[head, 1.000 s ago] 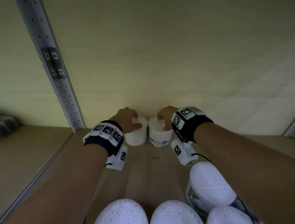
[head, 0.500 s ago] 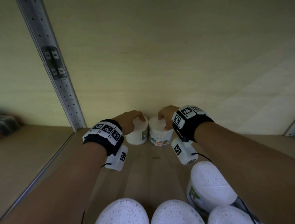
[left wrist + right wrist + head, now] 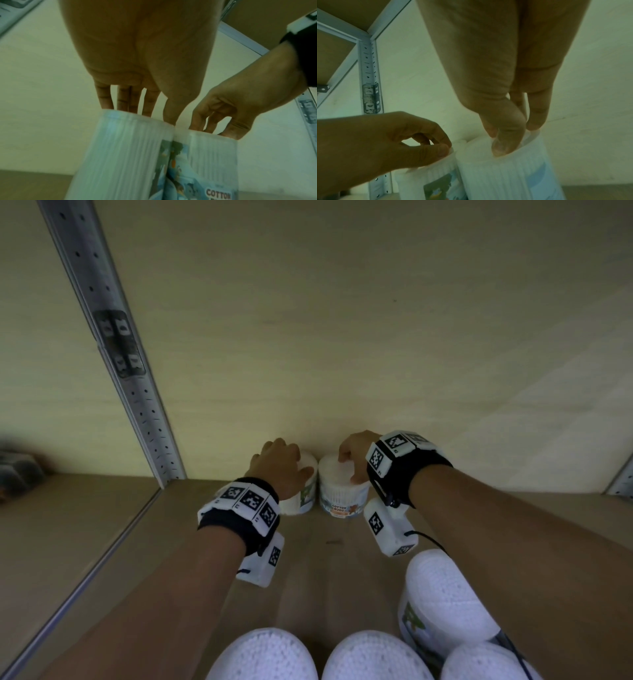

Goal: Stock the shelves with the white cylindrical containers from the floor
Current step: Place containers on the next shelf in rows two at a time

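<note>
Two white cylindrical cotton-bud containers stand side by side, touching, at the back of the wooden shelf (image 3: 318, 573) against the wall. My left hand (image 3: 291, 465) grips the left container (image 3: 301, 498) from above, fingers over the far rim and thumb on the near rim. My right hand (image 3: 349, 470) holds the right container (image 3: 344, 494) the same way by its top. In the left wrist view the left hand's fingers (image 3: 132, 100) reach the left container (image 3: 123, 155) beside the right one (image 3: 212, 155). In the right wrist view the thumb (image 3: 505, 136) presses the right container's (image 3: 501, 175) top.
Several more white containers sit close to me at the shelf's front, among them (image 3: 263, 655), (image 3: 376, 655) and a tilted one (image 3: 442, 597). A perforated metal upright (image 3: 113, 344) rises at the left, with a neighbouring shelf bay and a dark object (image 3: 17, 474) beyond it.
My left hand has turned the left container, so its printed label now shows on the side facing the right container. The right hand and its container have barely moved.
</note>
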A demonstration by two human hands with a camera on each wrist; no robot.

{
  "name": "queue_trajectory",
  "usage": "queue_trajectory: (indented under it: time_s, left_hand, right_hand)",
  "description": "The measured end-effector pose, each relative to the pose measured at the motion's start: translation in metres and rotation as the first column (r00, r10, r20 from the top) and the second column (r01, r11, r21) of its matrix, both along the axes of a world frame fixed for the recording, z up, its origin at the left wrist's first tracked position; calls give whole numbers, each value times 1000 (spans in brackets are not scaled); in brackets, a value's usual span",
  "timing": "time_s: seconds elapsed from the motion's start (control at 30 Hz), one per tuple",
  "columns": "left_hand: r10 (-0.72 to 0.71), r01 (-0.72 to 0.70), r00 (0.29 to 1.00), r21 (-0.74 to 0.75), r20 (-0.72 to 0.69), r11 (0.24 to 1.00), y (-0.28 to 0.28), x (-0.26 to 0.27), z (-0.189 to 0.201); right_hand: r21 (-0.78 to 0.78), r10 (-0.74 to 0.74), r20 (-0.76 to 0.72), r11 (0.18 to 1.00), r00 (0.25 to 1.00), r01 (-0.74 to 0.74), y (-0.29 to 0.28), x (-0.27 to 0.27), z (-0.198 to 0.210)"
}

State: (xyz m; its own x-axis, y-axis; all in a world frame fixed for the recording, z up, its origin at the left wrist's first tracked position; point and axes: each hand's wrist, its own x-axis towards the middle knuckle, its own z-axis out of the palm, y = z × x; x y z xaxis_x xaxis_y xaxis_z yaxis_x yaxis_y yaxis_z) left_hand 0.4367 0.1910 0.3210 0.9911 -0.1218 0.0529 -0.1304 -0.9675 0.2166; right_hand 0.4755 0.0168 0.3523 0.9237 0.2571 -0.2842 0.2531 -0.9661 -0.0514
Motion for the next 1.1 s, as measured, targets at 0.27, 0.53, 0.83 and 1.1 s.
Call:
queue_trajectory:
  time_s: [0.27, 0.53, 0.83, 1.1]
  left_hand:
    - [-90, 83, 993, -91, -80, 992, 10, 4, 4]
    - [-207, 186, 964, -137, -168, 973, 21, 2, 13]
    - [-46, 39, 998, -165, -43, 986, 13, 5, 10]
    - [25, -27, 1000, -82, -18, 996, 9, 6, -2]
  right_hand:
    - [38, -38, 18, 999, 999, 38, -2, 2, -9]
    - [122, -62, -30, 990, 998, 65, -2, 7, -13]
    - [126, -13, -91, 992, 996, 24, -7, 10, -6]
    - [224, -79, -65, 970, 995, 91, -5, 7, -6]
